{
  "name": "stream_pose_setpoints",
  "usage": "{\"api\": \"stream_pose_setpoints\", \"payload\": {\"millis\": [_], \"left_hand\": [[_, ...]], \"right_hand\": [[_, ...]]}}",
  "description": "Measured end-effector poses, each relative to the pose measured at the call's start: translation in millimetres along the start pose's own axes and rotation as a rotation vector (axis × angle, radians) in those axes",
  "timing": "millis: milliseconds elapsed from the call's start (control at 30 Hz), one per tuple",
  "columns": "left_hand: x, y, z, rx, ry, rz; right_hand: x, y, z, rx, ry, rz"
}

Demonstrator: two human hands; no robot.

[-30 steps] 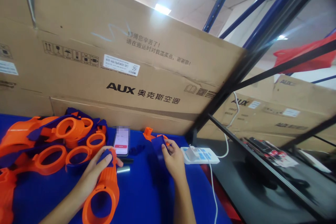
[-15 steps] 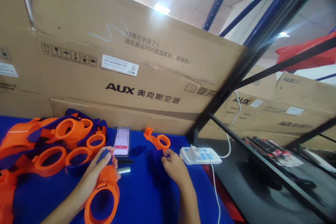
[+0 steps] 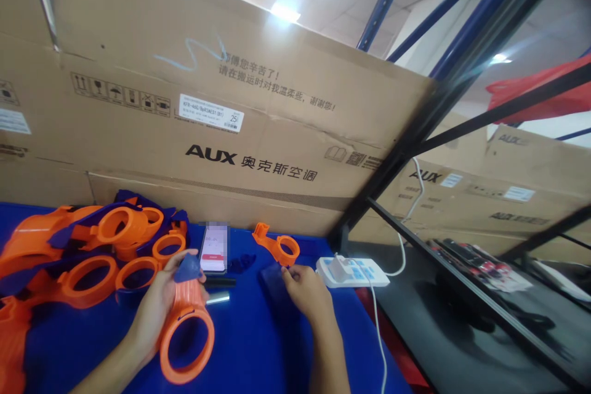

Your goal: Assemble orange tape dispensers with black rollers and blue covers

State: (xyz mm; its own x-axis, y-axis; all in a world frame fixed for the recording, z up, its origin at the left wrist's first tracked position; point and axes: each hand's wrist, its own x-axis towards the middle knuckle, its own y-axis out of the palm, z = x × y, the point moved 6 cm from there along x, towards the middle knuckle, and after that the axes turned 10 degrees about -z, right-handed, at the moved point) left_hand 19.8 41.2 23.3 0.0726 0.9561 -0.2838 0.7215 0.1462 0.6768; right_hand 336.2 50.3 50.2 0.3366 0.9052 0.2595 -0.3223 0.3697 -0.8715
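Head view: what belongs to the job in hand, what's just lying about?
Job, by the look of it:
- orange ringed part, in the left hand
- small orange part, by the right hand
- probably the orange-and-blue pile, similar pieces

Likely just around:
- phone
- white power strip
- AUX carton behind

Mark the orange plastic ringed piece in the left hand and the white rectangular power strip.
Held orange plastic ringed piece [image 3: 188, 295], head view: body above ring.
White rectangular power strip [image 3: 357, 274], head view: top face.

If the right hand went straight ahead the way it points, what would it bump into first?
Probably the small orange ring piece; depth is unclear, so the right hand may already be touching it.
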Motion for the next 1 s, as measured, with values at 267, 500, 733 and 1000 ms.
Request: {"api": "stream_pose_setpoints", "payload": {"millis": [267, 500, 733, 1000], "left_hand": [[7, -7.3, 4, 0.205, 0.123, -0.064], [2, -1.9, 6, 0.439, 0.204, 0.003], [-2, 4.4, 13, 0.529, 0.21, 0.121], [2, 0.7, 23, 0.498, 0.189, 0.146]], "right_hand": [[-9, -11, 40, 0.349, -0.145, -0.197], [-64, 18, 129, 0.563, -0.636, 0.062], [-78, 24, 136, 0.301, -0.769, -0.174], [-89, 32, 143, 0.154, -0.856, -0.224]]}}
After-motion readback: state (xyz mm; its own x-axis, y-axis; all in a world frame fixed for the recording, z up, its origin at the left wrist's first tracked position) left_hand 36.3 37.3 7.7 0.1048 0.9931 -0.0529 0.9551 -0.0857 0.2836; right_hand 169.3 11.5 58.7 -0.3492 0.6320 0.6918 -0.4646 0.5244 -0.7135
